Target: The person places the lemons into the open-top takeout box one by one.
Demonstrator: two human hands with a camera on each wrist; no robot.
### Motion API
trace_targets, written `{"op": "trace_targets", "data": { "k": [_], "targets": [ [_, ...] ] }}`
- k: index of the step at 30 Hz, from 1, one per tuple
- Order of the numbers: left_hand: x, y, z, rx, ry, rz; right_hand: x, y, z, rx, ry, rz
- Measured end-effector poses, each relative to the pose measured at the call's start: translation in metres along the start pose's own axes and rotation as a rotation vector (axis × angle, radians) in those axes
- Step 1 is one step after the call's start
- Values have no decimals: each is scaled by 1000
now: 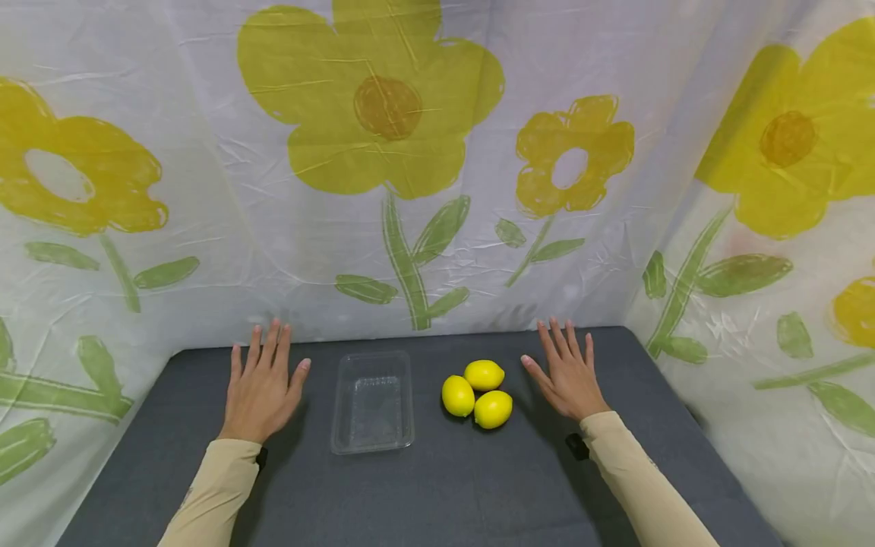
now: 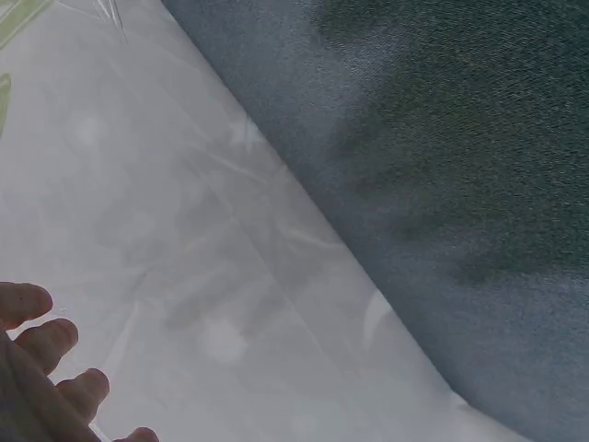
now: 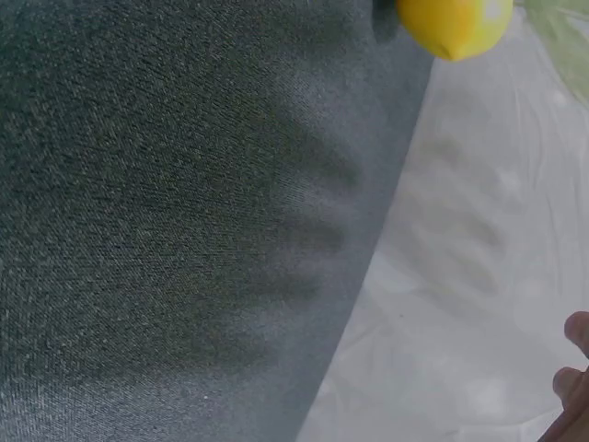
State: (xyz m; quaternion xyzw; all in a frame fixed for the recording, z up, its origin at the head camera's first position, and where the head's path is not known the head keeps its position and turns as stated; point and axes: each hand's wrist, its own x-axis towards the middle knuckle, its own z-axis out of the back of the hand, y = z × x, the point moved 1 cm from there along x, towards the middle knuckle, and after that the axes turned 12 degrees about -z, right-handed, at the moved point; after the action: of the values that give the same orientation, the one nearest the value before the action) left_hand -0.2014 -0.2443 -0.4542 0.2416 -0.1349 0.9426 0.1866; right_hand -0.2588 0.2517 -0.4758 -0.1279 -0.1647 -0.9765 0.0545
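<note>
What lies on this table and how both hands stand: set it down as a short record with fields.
Left hand: fingers straight, holds nothing; nearest the container
Right hand: fingers straight, holds nothing; nearest the lemons
Container: transparent, rectangular, between left hand and lemons
Lemons: three, yellow, grouped close together between container and right hand
Table: dark grey top
Backdrop: whitish, printed with yellow flowers and green leaves
Sleeves: beige, on both arms
</note>
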Motion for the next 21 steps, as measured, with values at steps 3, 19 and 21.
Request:
{"op": "trace_targets", "data": {
  "k": [3,19,21],
  "targets": [
    [-1,1,-1,2,4,-2,0,0,0,6,-1,-3],
    [-15,-5,-15,-133,-77,24,-19,-2,-2,165,55,-95],
    [-19,-6,-20,-185,-32,75,-22,-2,-2,195,74,-109]
  ]
}}
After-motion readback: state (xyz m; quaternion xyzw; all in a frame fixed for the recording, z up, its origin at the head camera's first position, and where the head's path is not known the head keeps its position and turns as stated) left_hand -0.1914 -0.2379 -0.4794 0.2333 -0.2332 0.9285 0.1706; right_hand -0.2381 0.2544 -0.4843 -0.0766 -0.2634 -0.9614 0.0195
